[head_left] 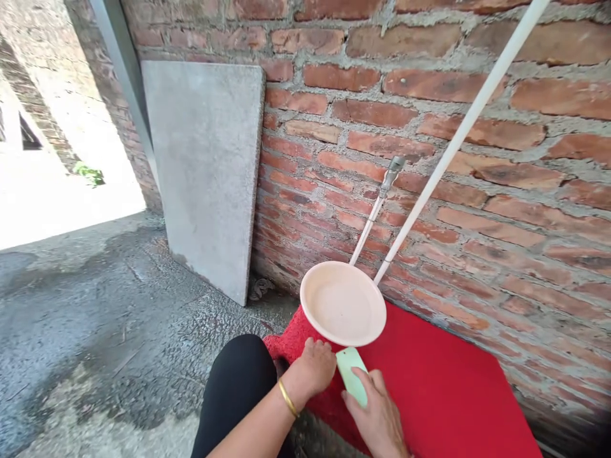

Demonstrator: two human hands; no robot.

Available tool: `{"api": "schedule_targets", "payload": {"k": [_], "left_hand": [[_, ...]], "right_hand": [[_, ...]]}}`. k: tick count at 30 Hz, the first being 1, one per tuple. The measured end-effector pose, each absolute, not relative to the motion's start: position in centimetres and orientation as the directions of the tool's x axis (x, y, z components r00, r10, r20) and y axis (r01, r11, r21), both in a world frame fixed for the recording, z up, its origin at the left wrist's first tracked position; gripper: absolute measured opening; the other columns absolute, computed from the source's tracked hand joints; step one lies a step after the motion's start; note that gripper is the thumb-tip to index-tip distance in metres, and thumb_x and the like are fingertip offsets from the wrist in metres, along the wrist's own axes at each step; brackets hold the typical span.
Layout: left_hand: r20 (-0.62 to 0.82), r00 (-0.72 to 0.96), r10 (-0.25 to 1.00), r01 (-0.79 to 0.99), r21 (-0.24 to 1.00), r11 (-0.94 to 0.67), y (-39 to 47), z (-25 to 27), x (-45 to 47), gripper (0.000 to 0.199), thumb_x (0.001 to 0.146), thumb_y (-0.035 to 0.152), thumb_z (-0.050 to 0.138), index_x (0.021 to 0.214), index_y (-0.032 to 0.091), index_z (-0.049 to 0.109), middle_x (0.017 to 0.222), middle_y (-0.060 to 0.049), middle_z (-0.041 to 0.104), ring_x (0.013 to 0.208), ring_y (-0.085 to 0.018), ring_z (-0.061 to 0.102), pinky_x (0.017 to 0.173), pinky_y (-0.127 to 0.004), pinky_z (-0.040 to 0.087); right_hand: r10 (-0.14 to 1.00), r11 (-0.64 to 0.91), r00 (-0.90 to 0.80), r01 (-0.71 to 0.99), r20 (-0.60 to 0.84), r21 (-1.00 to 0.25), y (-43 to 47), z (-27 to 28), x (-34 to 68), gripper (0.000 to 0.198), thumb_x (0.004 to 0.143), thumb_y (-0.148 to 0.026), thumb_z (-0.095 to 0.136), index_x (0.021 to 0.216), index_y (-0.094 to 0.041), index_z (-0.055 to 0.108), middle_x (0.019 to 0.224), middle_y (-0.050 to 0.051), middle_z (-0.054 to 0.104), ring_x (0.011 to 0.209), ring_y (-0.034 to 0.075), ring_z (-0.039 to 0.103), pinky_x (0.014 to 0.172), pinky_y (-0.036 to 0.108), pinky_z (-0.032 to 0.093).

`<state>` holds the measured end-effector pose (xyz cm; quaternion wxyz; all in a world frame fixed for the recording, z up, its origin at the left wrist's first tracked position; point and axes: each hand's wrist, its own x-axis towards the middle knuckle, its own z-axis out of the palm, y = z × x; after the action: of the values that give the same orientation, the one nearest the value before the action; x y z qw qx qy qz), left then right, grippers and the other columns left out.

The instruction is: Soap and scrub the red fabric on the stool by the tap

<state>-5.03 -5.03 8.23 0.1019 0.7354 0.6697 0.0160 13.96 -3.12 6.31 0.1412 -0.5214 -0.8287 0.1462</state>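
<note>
A red cloth [429, 381] is spread over a raised surface against the wall, with its rumpled near-left part hanging down. My left hand [319, 366] rests on that rumpled part, its fingers curled and closed on the cloth. A gold bangle circles my left wrist. My right hand [379, 410] grips a light green scrub brush [352, 375], flat-backed with a small hole near its far end. Its bristles are hidden underneath. Just beyond both hands a pale pink plastic basin [344, 304] sits on the cloth; only its pale inside shows.
Behind the basin rises a brick wall [363, 114], with a long white pipe [458, 140] and a shorter tap-ended pipe [370, 222] against it. A grey slab [203, 172] leans there at left. Wet concrete floor [157, 305] lies beside my black-clad knee [238, 381].
</note>
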Motion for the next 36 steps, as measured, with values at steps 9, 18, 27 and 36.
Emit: {"api": "schedule_targets", "payload": {"k": [9,18,27,36], "left_hand": [[-0.135,-0.081,0.988,0.990,0.108,0.096,-4.8,9.3,-9.1,0.038,0.090,0.006,0.038,0.110,0.010,0.070,0.109,-0.019,0.069,0.105,-0.030,0.064,0.099,-0.054,0.046],[-0.158,-0.069,0.985,0.990,0.110,0.087,-4.5,9.0,-9.0,0.040,0.090,0.009,0.036,0.112,0.011,0.069,0.113,-0.018,0.069,0.108,-0.030,0.062,0.098,-0.050,0.045],[-0.145,0.061,0.988,0.988,0.148,-0.039,-5.2,8.6,-5.8,0.038,0.093,0.019,0.042,0.123,0.015,0.064,0.127,-0.019,0.063,0.119,-0.031,0.057,0.106,-0.052,0.037],[-0.286,0.199,0.938,0.974,0.161,-0.157,-4.8,9.3,-2.1,0.060,0.086,0.028,0.063,0.144,0.026,0.047,0.154,-0.016,0.041,0.138,-0.034,0.041,0.112,-0.056,0.030]], "right_hand": [[0.947,0.318,-0.318,0.918,0.039,-0.238,-2.4,5.8,16.4,0.044,0.088,-0.049,0.049,0.124,-0.028,0.062,0.097,0.004,0.058,0.086,0.021,0.068,0.070,0.028,0.052],[0.881,0.446,-0.472,0.833,0.000,-0.326,-5.6,7.4,10.9,0.039,0.083,-0.036,0.059,0.122,-0.030,0.063,0.103,0.004,0.059,0.093,0.019,0.065,0.083,0.028,0.050],[0.953,0.293,-0.304,0.898,0.021,-0.327,-5.9,6.8,17.9,0.039,0.085,-0.040,0.057,0.122,-0.030,0.063,0.101,0.002,0.061,0.091,0.019,0.067,0.080,0.026,0.051],[0.967,0.232,-0.256,0.901,-0.018,-0.368,-7.2,7.2,20.1,0.043,0.080,-0.034,0.059,0.123,-0.031,0.063,0.106,0.003,0.062,0.097,0.020,0.065,0.087,0.028,0.049]]}}
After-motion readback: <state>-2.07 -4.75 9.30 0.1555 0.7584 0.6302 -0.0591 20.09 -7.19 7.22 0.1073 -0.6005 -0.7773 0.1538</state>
